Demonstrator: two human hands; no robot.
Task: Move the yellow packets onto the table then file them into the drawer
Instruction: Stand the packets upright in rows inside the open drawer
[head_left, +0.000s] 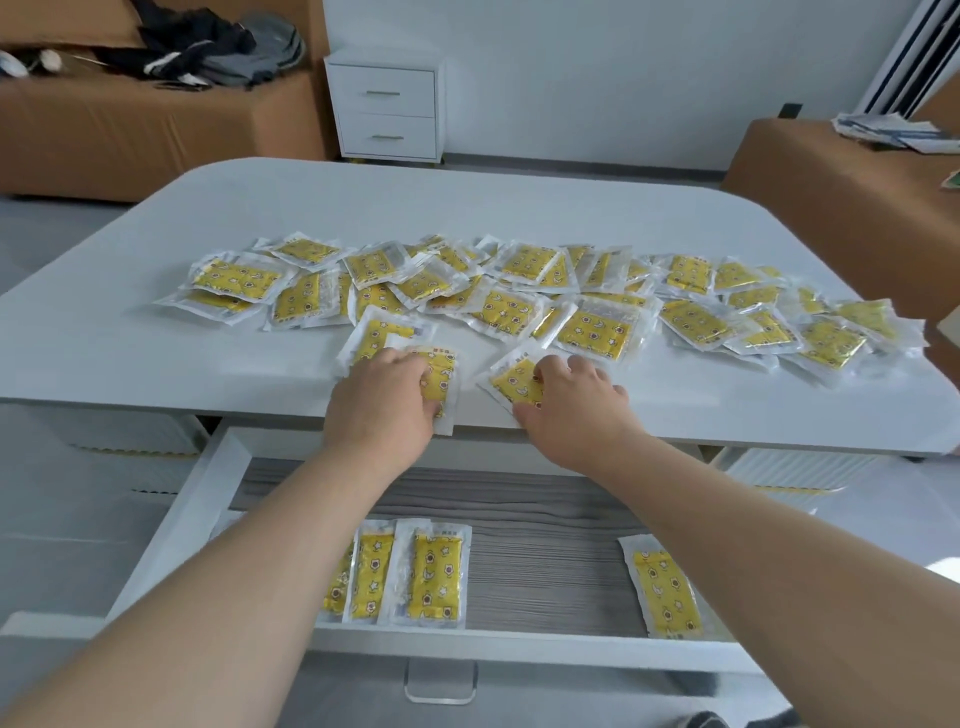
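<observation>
Though left packet (442, 382) points away, right packet (511, 383) slants diagonally.

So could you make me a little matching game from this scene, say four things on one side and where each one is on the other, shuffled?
1 left hand
2 drawer
3 white cabinet
4 dark clothes

A heaped on the brown sofa
B holding a packet at the table's near edge
C against the far wall
D pulled open under the table

Pairs: 1-B, 2-D, 3-C, 4-A.
</observation>
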